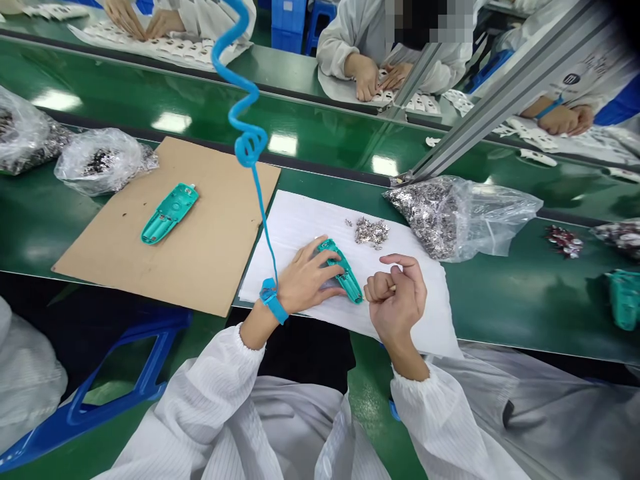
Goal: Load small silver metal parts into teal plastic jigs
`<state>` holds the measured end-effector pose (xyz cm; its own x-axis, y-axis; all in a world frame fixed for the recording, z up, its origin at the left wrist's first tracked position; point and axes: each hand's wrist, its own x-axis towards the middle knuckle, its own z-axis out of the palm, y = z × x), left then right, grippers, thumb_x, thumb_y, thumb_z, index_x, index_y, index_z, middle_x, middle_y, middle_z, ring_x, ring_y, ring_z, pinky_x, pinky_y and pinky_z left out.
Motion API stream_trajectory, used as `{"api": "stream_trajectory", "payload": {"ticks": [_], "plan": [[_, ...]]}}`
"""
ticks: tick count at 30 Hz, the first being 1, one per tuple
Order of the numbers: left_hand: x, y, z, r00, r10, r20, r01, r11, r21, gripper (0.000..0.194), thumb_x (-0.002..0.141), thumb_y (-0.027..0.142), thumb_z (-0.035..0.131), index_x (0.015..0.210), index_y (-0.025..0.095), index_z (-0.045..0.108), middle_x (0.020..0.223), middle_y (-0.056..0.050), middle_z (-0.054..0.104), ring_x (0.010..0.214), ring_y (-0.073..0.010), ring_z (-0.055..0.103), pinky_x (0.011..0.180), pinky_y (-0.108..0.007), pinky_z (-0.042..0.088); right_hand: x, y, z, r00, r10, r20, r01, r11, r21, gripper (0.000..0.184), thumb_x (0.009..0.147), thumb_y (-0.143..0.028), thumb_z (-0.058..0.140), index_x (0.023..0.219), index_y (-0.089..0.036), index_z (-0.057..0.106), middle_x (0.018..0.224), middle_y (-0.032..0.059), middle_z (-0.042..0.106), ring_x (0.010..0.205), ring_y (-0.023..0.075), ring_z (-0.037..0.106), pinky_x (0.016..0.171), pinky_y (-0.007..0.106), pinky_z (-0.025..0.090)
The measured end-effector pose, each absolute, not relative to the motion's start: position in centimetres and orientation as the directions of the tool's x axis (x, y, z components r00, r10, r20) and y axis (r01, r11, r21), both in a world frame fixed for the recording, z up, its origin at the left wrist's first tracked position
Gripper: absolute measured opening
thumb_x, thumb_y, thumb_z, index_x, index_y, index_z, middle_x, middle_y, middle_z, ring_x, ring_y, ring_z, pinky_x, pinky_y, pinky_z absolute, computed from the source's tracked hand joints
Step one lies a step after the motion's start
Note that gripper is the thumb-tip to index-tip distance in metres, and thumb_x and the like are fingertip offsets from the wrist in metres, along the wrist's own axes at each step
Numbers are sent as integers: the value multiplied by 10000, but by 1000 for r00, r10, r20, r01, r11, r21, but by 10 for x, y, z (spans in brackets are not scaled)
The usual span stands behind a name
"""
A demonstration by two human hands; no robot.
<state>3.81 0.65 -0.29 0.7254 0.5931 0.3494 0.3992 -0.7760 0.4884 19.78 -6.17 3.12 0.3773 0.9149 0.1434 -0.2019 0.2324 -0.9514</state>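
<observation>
While gripping with left hand (306, 281) the teal plastic housing (354, 287), best to steady it against the white sheet (295, 215) — with right hand (397, 300) curled just beside, whether grasping anything impossible to tell — short of the heaped small metal parts (371, 232).

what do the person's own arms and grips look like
The sleeves are white and finely striped, with gathered cuffs. A blue strap circles the left wrist, joined to a coiled blue cord. The left grip and right grip are ungloved.
</observation>
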Motion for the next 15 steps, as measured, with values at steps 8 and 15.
{"api": "stream_trajectory", "payload": {"ticks": [8, 15], "plan": [[39, 6, -5, 723, 596, 351, 410, -777, 477, 336, 890, 505, 610, 1068, 227, 671, 1249, -67, 580, 1444, -349, 281, 1173, -537, 349, 197, -59, 18, 358, 920, 157, -140, 219, -966, 100, 943, -284, 496, 924, -225, 575, 464, -119, 205, 370, 97, 141, 396, 190, 202], [39, 5, -4, 727, 595, 344, 413, -778, 473, 344, 886, 509, 614, 1053, 213, 667, 1242, -70, 590, 1438, -359, 286, 1152, -539, 374, 195, -59, 8, 443, 875, 194, -188, 302, -935, 138, 883, -216, 481, 758, -224, 538, 433, -115, 213, 346, 80, 110, 373, 167, 177]]}}
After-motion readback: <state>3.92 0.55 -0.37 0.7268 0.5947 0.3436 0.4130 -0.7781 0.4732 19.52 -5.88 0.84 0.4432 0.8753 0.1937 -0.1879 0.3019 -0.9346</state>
